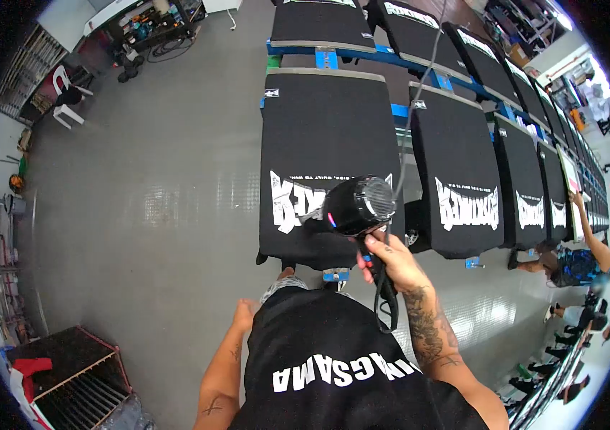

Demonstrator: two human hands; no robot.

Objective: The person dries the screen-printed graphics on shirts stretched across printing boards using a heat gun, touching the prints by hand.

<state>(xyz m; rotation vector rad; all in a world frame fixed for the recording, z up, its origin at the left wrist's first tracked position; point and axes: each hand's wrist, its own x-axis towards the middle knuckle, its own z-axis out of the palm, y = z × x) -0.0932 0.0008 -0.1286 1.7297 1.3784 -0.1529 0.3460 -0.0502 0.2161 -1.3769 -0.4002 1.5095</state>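
Black, glossy hair dryer [357,206] with grey grille [376,197], right hand [396,261] tight around handle [386,285], left hand [245,314] unclear.

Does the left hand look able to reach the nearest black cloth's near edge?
Probably yes: nothing visible blocks the way from the left hand to the black cloth, and the hair dryer is in the right hand.

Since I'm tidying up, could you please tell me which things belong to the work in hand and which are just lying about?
Work in hand:
- black hair dryer, held in the right hand
- printed black garment beneath the dryer

Apparently just lying about:
- white chair, upper left
- red cloth, lower left
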